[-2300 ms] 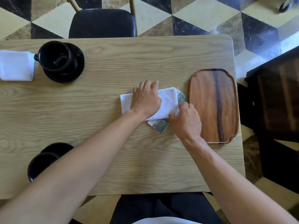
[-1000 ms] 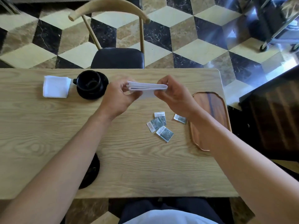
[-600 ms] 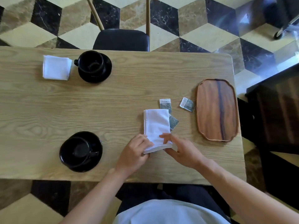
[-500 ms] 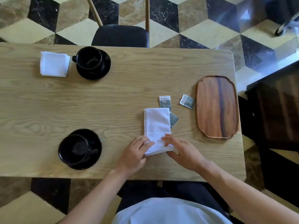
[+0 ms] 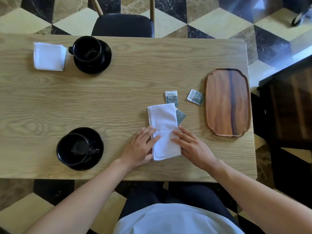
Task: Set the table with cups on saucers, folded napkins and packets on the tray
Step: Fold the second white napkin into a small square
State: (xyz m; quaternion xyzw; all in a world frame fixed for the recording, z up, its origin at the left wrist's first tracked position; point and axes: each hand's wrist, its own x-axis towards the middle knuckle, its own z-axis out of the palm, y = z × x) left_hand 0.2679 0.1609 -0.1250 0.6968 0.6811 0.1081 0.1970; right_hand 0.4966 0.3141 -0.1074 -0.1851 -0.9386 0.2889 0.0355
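Note:
A white napkin [image 5: 163,127], folded into a long strip, lies on the wooden table [image 5: 118,102] right of centre. My left hand [image 5: 141,147] rests flat on its near left edge and my right hand [image 5: 190,146] on its near right edge, fingers spread. Three grey-green packets lie by its far end: one [image 5: 171,97] above it, one [image 5: 181,116] partly under it, one [image 5: 195,97] beside the bare wooden tray [image 5: 228,102]. A black cup on a saucer [image 5: 79,148] stands near left. Another cup on a saucer [image 5: 92,54] stands far left, next to a folded napkin [image 5: 49,56].
A black-seated chair [image 5: 123,25] is pushed in at the far side of the table. A dark wooden cabinet [image 5: 290,105] stands just right of the table's right edge. The floor is patterned stone tile.
I lifted the napkin off the packets, folded it in the air, and laid it down as a long strip. My hands have since slid up onto its near end.

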